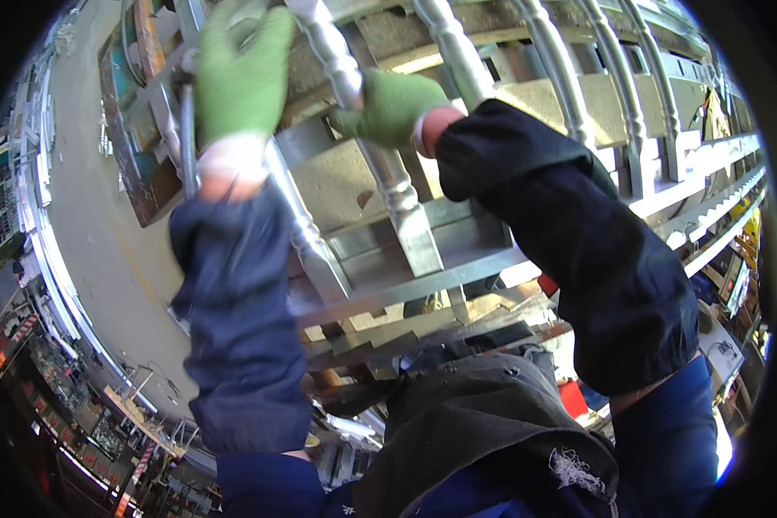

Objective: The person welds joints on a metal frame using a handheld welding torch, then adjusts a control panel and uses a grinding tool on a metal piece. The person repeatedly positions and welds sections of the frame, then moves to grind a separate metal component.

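Note:
Both my hands wear pale green gloves. At the upper left my left hand (243, 79) reaches out over the metalwork, its fingers stretched and apart, slightly smeared by motion. Beside it runs a thin grey bar (188, 142). My right hand (397, 108) is closed round a shiny turned metal baluster (394, 186), with the thumb on its near left side. That baluster belongs to a row in a silvery railing panel; its square foot meets the bottom rail (406, 292). Another baluster (457, 52) stands just right of my right hand.
Brown metal beams (129, 164) lie at the left, beyond them a grey floor (95, 198). Long metal profiles (56, 268) line the far left. More railings (716, 164) and shop clutter fill the right. A dark apron (483, 406) covers my front.

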`<state>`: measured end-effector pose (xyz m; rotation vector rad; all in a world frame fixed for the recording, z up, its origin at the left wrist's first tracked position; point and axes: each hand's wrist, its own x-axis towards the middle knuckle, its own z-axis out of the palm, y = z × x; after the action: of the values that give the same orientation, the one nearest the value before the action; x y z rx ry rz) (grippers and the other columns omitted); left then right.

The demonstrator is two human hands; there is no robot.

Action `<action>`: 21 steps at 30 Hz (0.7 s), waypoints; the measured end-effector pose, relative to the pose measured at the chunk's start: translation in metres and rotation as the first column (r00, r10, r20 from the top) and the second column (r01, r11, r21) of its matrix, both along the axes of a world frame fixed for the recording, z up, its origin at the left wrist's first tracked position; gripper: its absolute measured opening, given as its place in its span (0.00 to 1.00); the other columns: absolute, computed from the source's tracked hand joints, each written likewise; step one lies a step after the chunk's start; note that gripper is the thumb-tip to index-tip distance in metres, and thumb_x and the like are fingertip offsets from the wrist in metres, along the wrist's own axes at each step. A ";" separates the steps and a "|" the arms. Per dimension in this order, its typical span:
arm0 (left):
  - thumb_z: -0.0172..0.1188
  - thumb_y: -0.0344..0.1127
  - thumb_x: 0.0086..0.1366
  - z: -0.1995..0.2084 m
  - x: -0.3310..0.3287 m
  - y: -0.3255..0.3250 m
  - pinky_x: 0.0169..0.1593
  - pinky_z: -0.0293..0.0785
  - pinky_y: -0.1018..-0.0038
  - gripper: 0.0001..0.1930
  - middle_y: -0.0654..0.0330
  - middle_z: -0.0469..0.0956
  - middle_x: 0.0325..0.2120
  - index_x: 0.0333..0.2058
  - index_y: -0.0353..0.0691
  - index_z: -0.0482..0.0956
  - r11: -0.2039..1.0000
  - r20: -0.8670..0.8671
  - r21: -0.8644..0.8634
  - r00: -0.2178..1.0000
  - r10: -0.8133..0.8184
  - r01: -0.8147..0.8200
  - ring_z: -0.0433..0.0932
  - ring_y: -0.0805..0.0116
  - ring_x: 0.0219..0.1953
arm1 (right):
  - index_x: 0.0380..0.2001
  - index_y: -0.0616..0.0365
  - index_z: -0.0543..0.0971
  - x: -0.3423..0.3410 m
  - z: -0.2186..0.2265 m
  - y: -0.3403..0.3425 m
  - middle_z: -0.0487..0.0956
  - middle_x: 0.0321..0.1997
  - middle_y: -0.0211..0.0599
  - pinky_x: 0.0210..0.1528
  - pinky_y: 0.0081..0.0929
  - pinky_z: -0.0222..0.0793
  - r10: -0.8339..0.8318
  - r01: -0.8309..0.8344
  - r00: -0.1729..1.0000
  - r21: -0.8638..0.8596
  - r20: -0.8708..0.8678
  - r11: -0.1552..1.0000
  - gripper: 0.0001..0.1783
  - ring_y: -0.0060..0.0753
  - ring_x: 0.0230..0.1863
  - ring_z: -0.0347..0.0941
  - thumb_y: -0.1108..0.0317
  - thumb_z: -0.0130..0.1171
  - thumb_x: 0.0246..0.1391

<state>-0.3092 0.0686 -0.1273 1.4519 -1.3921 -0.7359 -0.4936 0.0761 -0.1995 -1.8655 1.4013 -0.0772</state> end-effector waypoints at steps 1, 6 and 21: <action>0.63 0.45 0.78 0.027 -0.009 0.029 0.53 0.84 0.68 0.25 0.53 0.83 0.54 0.66 0.36 0.76 0.975 0.003 0.224 1.000 0.015 -0.015 0.86 0.62 0.52 | 0.50 0.62 0.86 -0.009 -0.001 0.002 0.88 0.46 0.57 0.56 0.47 0.79 -0.017 0.018 1.000 0.006 -0.013 1.000 0.40 0.59 0.50 0.86 0.33 0.71 0.54; 0.55 0.37 0.82 0.072 0.019 0.180 0.52 0.86 0.69 0.19 0.50 0.87 0.53 0.64 0.33 0.78 0.788 -0.259 0.567 0.960 -0.107 0.241 0.89 0.61 0.49 | 0.45 0.59 0.90 -0.013 0.010 0.002 0.89 0.42 0.54 0.52 0.46 0.80 0.019 -0.019 1.000 -0.012 0.006 1.000 0.34 0.56 0.45 0.88 0.36 0.69 0.56; 0.75 0.33 0.66 -0.007 -0.085 0.254 0.48 0.85 0.59 0.31 0.44 0.88 0.42 0.64 0.30 0.74 0.830 0.118 0.555 0.993 -0.019 -0.050 0.90 0.48 0.43 | 0.47 0.60 0.88 -0.004 0.000 0.005 0.89 0.42 0.56 0.52 0.48 0.80 0.022 -0.021 0.999 -0.032 0.038 0.999 0.34 0.58 0.46 0.87 0.37 0.70 0.56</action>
<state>-0.3943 0.3227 -0.1346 1.9845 -1.3061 -1.1281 -0.4974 0.0810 -0.1995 -1.8948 1.3606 -0.1241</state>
